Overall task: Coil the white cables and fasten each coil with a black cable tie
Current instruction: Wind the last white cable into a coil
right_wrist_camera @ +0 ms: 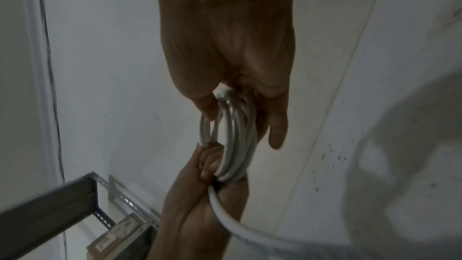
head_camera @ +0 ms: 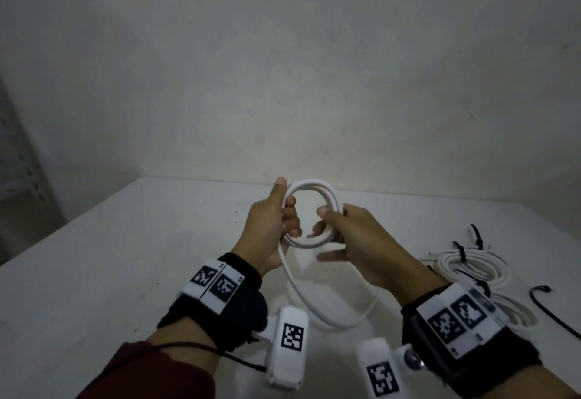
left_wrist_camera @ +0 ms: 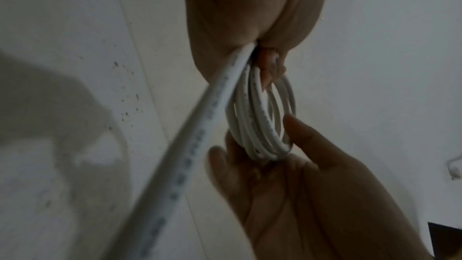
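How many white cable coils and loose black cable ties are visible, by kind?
Round white cable coil held by left hand and right hand: 1
Tied white cable coils lying aside: 2, partly hidden
Loose black cable tie: 1
Total: 4

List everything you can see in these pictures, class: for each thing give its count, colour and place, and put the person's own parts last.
Cable being coiled: one, white, held up between both hands; its loose tail hangs down to the table.
Finished coils: at least two, white, on the table at the right, bound with black ties.
Loose cable tie: one, black, on the table at far right.
Table: one, white, speckled.
Metal shelf: one, grey, at the left by the wall.
Wrist cameras: two, white, with black-and-white markers.
Sleeve: one, dark red, left forearm.
Left hand: grips the coil's left side.
Right hand: pinches the coil's right side.
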